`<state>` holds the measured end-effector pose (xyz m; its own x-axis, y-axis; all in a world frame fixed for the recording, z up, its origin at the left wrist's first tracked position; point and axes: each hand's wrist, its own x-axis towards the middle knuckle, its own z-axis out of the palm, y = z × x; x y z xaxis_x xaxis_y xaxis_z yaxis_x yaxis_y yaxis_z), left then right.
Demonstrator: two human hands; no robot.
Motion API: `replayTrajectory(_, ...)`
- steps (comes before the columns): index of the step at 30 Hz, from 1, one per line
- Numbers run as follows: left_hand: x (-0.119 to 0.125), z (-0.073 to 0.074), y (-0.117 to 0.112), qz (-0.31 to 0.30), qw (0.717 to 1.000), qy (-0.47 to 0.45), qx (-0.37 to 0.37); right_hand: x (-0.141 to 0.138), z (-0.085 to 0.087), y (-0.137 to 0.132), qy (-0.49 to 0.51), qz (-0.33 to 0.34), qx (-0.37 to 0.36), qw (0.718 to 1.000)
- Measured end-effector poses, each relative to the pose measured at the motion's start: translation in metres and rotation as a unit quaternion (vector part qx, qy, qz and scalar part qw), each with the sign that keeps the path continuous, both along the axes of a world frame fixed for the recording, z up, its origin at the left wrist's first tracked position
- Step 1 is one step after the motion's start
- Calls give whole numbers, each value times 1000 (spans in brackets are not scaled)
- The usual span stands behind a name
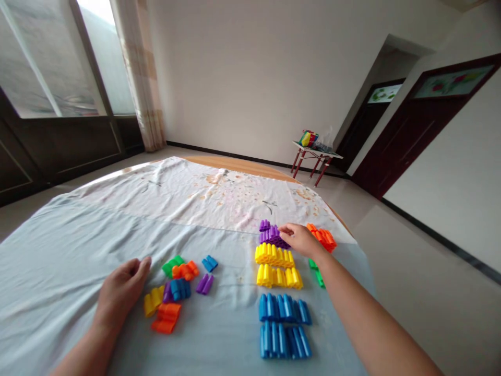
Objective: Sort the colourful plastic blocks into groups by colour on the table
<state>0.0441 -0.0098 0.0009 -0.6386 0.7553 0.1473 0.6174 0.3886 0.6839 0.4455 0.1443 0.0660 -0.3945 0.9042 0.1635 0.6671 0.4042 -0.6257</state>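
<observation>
Head view shows a bench [58,250] covered with a pale blue cloth [235,334], and lots of small plastic blocks lie on it. Closest to the person are two rows of blue blocks [284,326], packed side by side. Just past them sit two rows of yellow blocks [276,266]. Past those is a small bunch of purple blocks [270,234].

The left hand [123,290] rests flat on the cloth with its fingers loosely curled. It holds nothing. Right beside it is a mixed pile [176,287] of yellow, orange, purple, blue and green blocks, all jumbled.

The right hand [299,239] reaches out to the purple blocks. Its fingers are bent and touch the edge of that bunch. I cannot tell if they pinch a block or just press on one. Orange blocks [323,237] lie just beyond that hand, and green blocks [318,271] peek out beside the wrist.

To do this well, I think the person should push each block snug against its same-color friends, so the row stays straight. A gentle touch is best, since a hard bump could knock the yellow rows apart.

No box or bin is on the bench. Far off, a little red-legged table [315,155] holds a clear bag [313,139] with colorful things inside, too small to name.
</observation>
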Motion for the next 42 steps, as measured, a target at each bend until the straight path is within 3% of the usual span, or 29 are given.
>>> replayTrajectory(6, 1, -1, -1, -29, 1000, 6, 8, -39, 7, -33, -8, 52, 30, 998)
replayTrajectory(11, 3, 2, -3, -40, 999, 1, 18, -102, 12, -82, -19, 171, 35, 984)
replayTrajectory(15, 4, 3, -2, -47, 999, -5, 23, -161, -2, -115, -4, 281, 59, 958)
replayTrajectory(19, 3, 2, -2, -49, 998, -13, 32, -201, -21, -129, -8, 326, 83, 942)
replayTrajectory(22, 4, 3, -4, -51, 998, -18, 36, -202, -26, -129, -42, 314, 91, 944)
replayTrajectory(28, 5, 7, -7, -50, 998, -26, 38, -160, -23, -121, -131, 233, 61, 962)
replayTrajectory(32, 6, 7, -7, -51, 998, -26, 35, -148, -24, -121, -121, 199, 57, 971)
replayTrajectory(38, 5, 6, -5, -52, 998, -18, 28, -187, -26, -135, -14, 261, 93, 961)
replayTrajectory(42, 5, 5, -5, -53, 998, -11, 26, -211, -35, -134, -17, 319, 115, 941)
